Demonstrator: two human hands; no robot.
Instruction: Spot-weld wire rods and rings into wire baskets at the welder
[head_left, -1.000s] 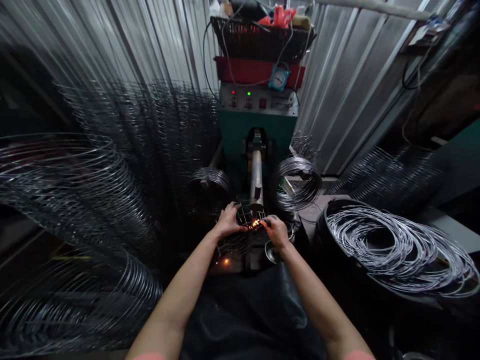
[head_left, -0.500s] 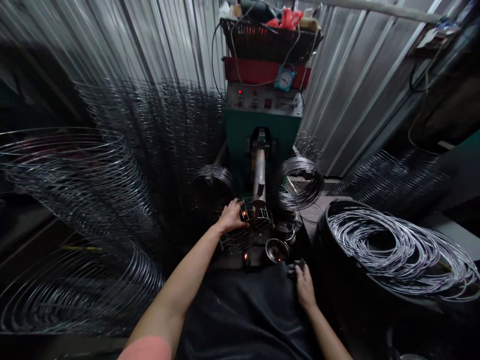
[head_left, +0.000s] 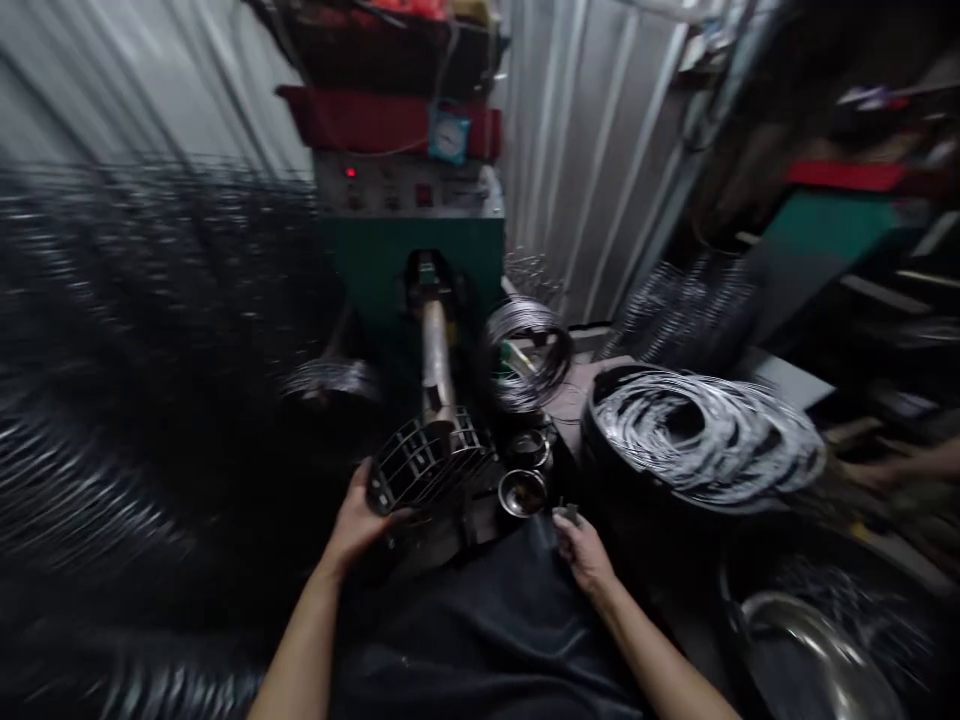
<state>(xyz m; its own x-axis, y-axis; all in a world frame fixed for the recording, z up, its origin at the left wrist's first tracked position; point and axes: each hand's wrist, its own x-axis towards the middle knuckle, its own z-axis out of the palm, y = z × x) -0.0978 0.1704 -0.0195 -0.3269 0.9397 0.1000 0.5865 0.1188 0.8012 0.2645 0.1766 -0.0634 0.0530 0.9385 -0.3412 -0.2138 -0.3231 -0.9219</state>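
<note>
My left hand (head_left: 361,522) grips the left side of a wire basket (head_left: 420,470), thumb in front and fingers behind. The basket is a small cage of crossed wires, tilted, around the lower end of a metal arm (head_left: 436,360) that juts from a green machine (head_left: 420,245). Lower right, my right hand (head_left: 583,555) is closed on a small grey piece (head_left: 568,513) whose kind I cannot make out. Just above that hand stand a small metal bowl (head_left: 523,493) and a second round dish (head_left: 527,448). Black cloth (head_left: 480,630) covers my lap.
A dark tub (head_left: 600,455) of wire rings (head_left: 675,425) stands to the right. Wire coils hang on both sides of the arm. Stacked wire rings (head_left: 82,490) fill the left. Lower right lies a metal basin (head_left: 817,650). At the right edge another person's arm (head_left: 907,465) shows.
The view has turned right. My left hand has drawn the wire basket down and toward me, and the orange sparks by it are gone. My right hand stays near the bowl.
</note>
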